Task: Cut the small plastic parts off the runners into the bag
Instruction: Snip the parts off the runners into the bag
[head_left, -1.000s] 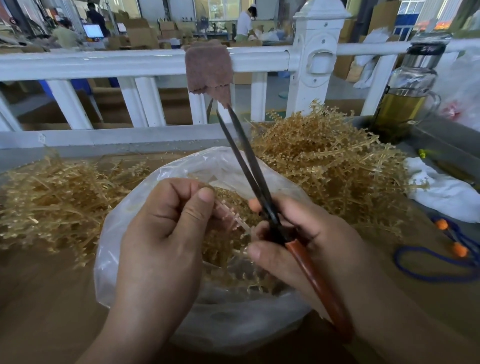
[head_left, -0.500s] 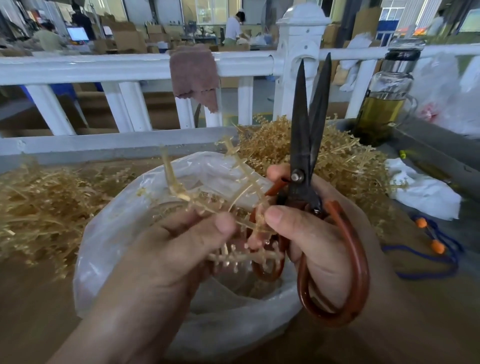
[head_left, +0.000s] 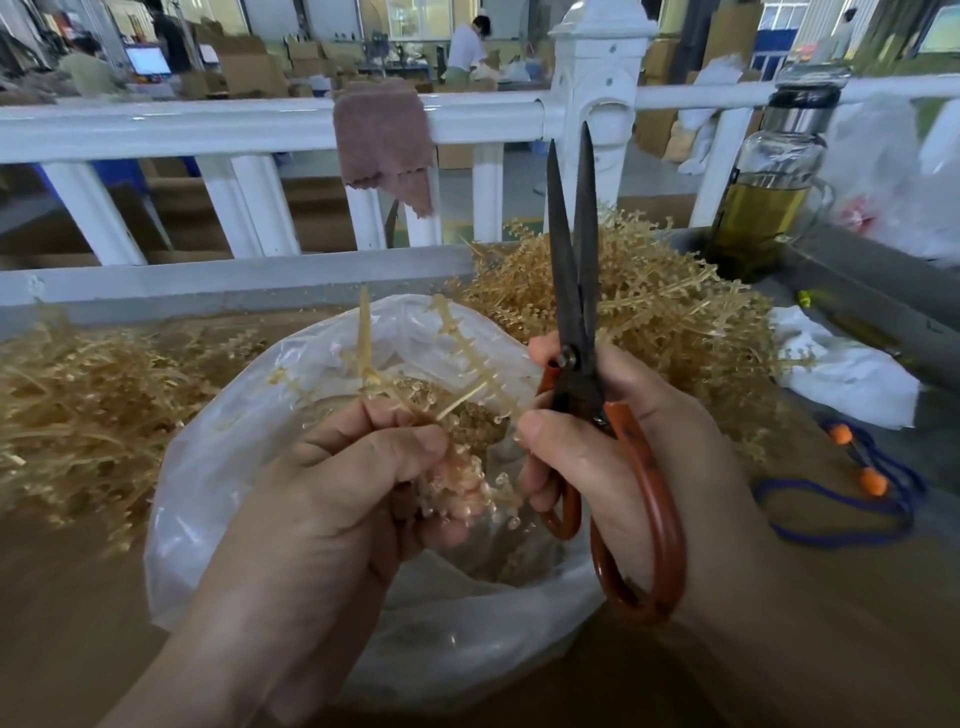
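My left hand (head_left: 337, 499) grips a translucent amber runner (head_left: 457, 343) with small parts along its branches, held over the open clear plastic bag (head_left: 218, 467). Cut parts lie heaped inside the bag (head_left: 467, 415). My right hand (head_left: 623, 447) holds black scissors (head_left: 571, 291) with red-brown handles, fingers through the loops. The blades point straight up and stand slightly apart, just right of the runner and not touching it. Piles of amber runners lie to the left (head_left: 78, 405) and behind on the right (head_left: 665, 312).
A white railing (head_left: 208, 124) with a brown cloth (head_left: 384, 140) runs along the back. A glass bottle of yellow liquid (head_left: 769, 192) stands at the right, with a white rag (head_left: 841, 364) and a blue cord with orange beads (head_left: 852, 499) below it.
A second ago the scissors lay slanted over the bag beside the runner. My right hand turned them blades up, and my left hand lifted the runner and has since shifted it slightly.
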